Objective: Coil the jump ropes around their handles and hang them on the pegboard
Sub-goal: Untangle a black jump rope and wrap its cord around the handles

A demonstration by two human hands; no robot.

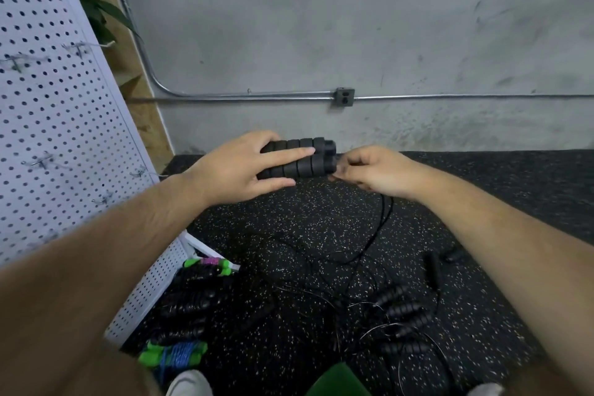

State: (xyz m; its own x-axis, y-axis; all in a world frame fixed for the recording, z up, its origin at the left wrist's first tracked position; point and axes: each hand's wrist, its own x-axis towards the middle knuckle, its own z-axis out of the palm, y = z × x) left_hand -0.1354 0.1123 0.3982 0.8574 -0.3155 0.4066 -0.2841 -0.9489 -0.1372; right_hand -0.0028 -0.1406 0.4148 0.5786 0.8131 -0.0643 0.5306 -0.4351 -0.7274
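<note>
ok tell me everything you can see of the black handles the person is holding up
The black handles are two ribbed, foam-looking grips held side by side, roughly level in mid-air above the speckled floor, with their smooth cap ends pointing right. The left hand grips both, its index finger laid straight across them. The right hand pinches the thin black cord at the cap ends, and the cord drops to the floor.

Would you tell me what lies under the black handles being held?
Only speckled rubber floor and a thin black cord trailing down; the left hand hides part of the handles.
</note>
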